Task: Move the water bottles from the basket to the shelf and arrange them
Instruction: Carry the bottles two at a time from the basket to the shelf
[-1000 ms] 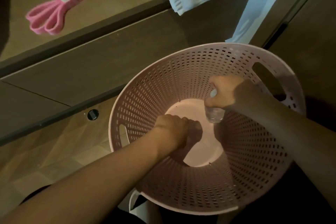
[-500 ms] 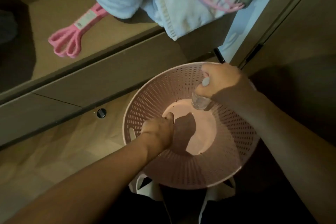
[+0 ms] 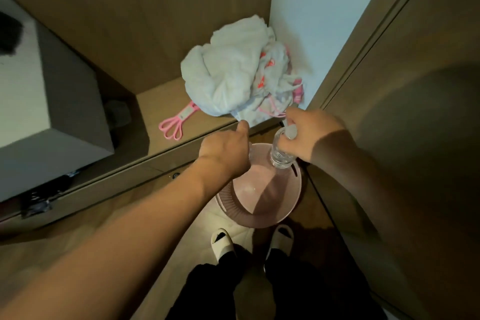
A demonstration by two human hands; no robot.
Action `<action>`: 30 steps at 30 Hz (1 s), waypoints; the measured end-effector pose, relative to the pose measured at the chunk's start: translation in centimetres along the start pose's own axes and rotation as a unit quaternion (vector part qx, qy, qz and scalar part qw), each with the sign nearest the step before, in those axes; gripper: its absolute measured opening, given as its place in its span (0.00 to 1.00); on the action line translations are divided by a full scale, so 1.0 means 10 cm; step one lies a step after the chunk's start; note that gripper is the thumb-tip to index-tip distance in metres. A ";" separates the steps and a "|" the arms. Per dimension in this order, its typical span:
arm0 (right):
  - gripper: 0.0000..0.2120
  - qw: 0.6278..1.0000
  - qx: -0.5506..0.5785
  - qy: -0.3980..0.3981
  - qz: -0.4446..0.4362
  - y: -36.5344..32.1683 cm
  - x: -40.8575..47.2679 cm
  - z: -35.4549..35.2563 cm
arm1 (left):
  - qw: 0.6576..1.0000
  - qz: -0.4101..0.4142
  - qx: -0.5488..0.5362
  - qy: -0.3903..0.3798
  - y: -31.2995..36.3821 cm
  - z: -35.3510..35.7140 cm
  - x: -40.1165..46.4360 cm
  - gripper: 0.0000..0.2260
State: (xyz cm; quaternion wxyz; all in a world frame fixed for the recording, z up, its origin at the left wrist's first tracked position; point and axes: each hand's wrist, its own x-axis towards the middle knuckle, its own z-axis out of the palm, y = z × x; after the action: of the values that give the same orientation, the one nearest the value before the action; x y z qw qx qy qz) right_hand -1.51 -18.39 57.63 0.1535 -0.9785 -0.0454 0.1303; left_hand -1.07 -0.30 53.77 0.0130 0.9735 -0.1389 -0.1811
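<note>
A second ago both our hands were down inside the basket point(image 3: 259, 205); now we have straightened up and it sits low beneath them, its pink floor apparently bare. Our right hand point(image 3: 309, 132) grips a clear water bottle point(image 3: 280, 156) by the neck, lifted clear above the rim. Our left hand point(image 3: 226, 148) is curled as if around a second bottle, but the fist hides it, so we cannot tell. Just beyond the hands lies the shelf point(image 3: 166, 101), with a white cloth bundle point(image 3: 233, 78) and pink tongs point(image 3: 176, 122) on it. The basket looks emptied, so placing and arranging remain.
</note>
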 end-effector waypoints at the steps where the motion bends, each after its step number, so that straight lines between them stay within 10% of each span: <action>1: 0.11 1.000 -0.008 0.008 -0.006 -0.11 -0.09 -0.18 | 1.000 0.006 -0.010 0.026 -0.02 -0.23 -0.12 0.16; 10: 0.12 0.987 -0.033 0.151 -0.034 -0.80 -0.59 -0.71 | 0.978 0.046 -0.069 0.194 -0.60 -1.15 -0.93 0.15; 21: 0.10 0.969 0.013 0.129 -0.208 -1.66 -0.55 -0.70 | 0.913 -0.181 -0.139 0.338 -1.10 -1.20 -1.88 0.16; 30: 0.11 0.913 -0.009 0.009 -0.407 -3.07 -0.64 -0.39 | 0.796 -0.405 -0.170 0.418 -1.66 -0.89 -3.21 0.12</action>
State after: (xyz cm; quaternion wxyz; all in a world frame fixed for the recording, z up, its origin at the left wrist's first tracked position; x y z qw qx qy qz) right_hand -8.08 8.77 72.36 0.1848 -0.8778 -0.4394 0.0471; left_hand -22.20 24.27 72.01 0.1606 0.9041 0.3196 0.2336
